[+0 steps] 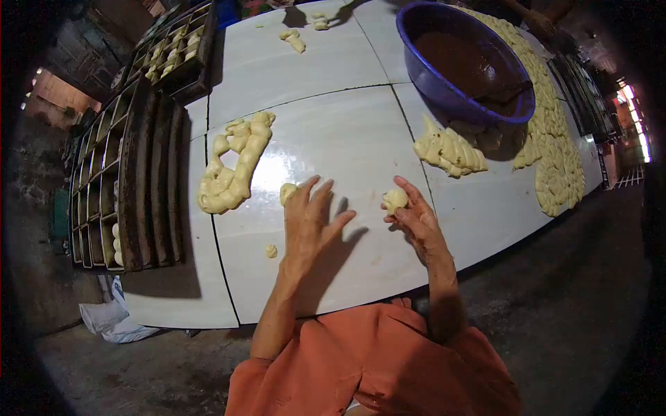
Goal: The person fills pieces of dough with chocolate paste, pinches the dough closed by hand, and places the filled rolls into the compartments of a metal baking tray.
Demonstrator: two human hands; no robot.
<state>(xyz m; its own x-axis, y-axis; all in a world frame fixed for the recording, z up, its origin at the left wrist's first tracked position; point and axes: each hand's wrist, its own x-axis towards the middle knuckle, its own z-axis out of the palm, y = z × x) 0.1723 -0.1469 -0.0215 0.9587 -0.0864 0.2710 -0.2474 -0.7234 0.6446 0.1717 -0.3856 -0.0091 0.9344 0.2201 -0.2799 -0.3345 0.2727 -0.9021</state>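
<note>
My right hand (417, 220) holds a small lump of pale yellow dough (395, 200) between thumb and fingers, above the white tiled table (333, 132). My left hand (312, 218) is open, its fingers spread low over the tabletop. Beside its outer fingers sits another dough piece (286, 193), partly covered by the hand. A smaller dough bit (271, 250) lies nearer to me, left of my left wrist. Farther left, a long looped strip of dough (239, 173) rests on the tiles.
A purple basin (430, 76) with brown filling stands at the back right, a dough mound (451, 150) before it. Flattened dough (558, 166) covers the right edge. Stacked compartment trays (132, 180) line the left side; another tray (173, 52) holds dough pieces. More scraps (294, 39) lie far back.
</note>
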